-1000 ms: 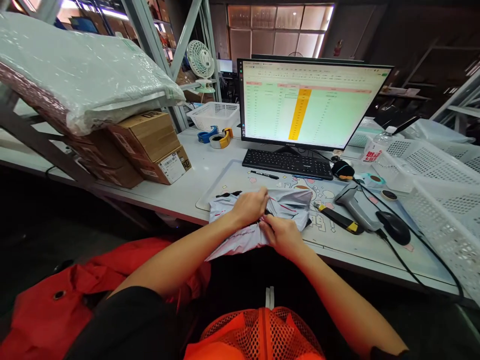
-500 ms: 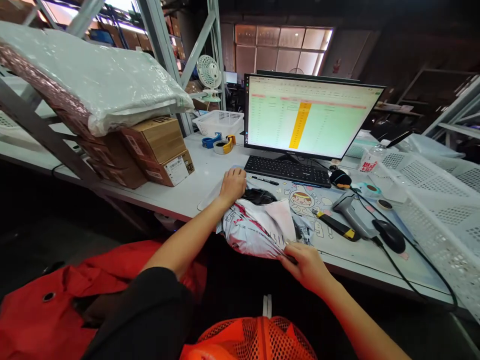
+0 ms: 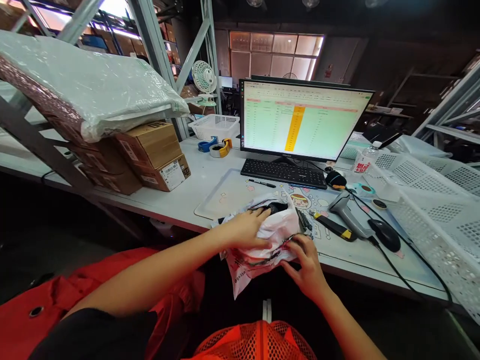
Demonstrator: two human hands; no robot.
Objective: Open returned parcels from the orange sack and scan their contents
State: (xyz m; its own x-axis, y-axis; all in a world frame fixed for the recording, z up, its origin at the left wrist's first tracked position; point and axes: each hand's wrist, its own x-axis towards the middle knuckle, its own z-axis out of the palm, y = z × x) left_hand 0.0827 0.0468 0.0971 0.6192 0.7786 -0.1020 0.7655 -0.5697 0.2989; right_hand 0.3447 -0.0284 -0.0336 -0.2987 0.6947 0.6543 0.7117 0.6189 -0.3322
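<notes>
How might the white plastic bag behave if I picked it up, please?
The white plastic bag would probably be floppy, since its film is creased and one corner droops past the desk edge. The dark item showing in its opening might slide out if tipped.

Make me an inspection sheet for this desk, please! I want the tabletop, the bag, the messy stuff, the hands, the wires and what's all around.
Surface: white table with a cartoon mat.
Job's things: white plastic bag, crumpled and open, a corner hanging past the front edge; dark contents, too hidden to name.
Clutter: pen, box cutter, scanner and mouse on the mat.
Hands: left hand spread on the bag; right hand touching its right side.
Cables: black cables near scanner and mouse.
Surroundings: lit monitor, cardboard boxes, fan.
</notes>
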